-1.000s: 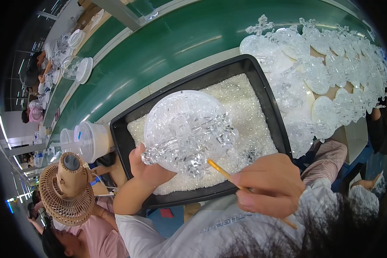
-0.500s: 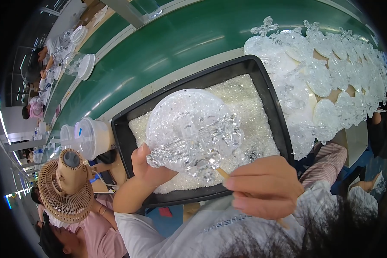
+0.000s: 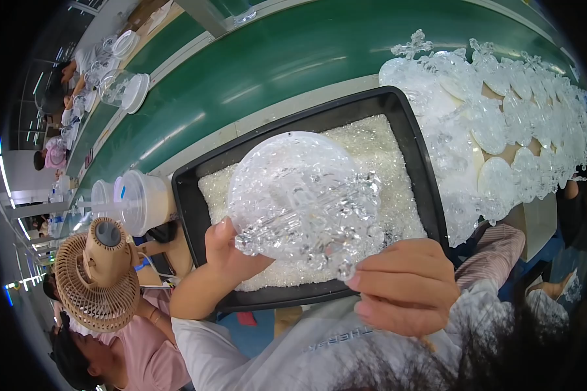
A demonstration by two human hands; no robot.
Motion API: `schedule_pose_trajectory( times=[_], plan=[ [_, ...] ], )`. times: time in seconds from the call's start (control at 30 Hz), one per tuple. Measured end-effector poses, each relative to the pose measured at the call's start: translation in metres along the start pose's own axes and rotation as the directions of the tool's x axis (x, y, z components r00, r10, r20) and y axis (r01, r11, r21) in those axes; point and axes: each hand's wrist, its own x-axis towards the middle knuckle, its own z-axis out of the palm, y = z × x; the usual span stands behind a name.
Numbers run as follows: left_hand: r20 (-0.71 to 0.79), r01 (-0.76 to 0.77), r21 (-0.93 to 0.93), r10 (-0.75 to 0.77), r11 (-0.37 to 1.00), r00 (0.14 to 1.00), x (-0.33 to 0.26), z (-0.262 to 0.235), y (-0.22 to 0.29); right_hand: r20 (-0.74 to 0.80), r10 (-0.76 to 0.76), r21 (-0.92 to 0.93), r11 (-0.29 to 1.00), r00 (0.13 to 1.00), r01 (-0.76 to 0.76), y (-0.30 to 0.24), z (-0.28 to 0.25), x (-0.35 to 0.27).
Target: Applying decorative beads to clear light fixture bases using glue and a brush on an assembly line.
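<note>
Clear ornament (image 3: 303,199) gripped by left hand (image 3: 231,251) and right hand (image 3: 407,287), held over black tray (image 3: 424,176), green bench (image 3: 293,58) lined with workers, fan (image 3: 98,274) alongside.

I can't see past the clear ornament (image 3: 304,195) to the tray's (image 3: 416,137) middle; my right hand (image 3: 407,287) hides its lower edge.

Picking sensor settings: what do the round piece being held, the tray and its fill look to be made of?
Round piece: likely clear moulded plastic or glass, glossy; you see through it and its facets glint. Left hand and right hand hold it.
Tray: black, smooth, probably plastic; metal possible.
Fill: small translucent whitish grains, sparkling; probably plastic or glass bits.
</note>
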Motion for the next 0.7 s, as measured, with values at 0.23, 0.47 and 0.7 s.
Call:
schedule_pose_trajectory(
  times=[0.23, 0.47, 0.7],
  plan=[
    [-0.034, 0.036, 0.063, -0.034, 0.997, 0.999, 0.022, 0.01, 0.001, -0.221, 0.065, 0.187, 0.982, 0.973, -0.023, 0.007, -0.011, -0.016],
    [-0.37, 0.164, 0.436, 0.01, 0.885, 0.929, 0.052, 0.03, -0.008, -0.292, 0.432, 0.393, 0.868, 0.854, -0.304, -0.005, -0.012, -0.014],
    [-0.025, 0.086, 0.989, 0.436, -0.119, 0.899, 0.033, 0.049, 0.033, -0.258, 0.555, 0.515, 0.772, 0.791, -0.374, -0.006, -0.013, -0.021]
  ],
)
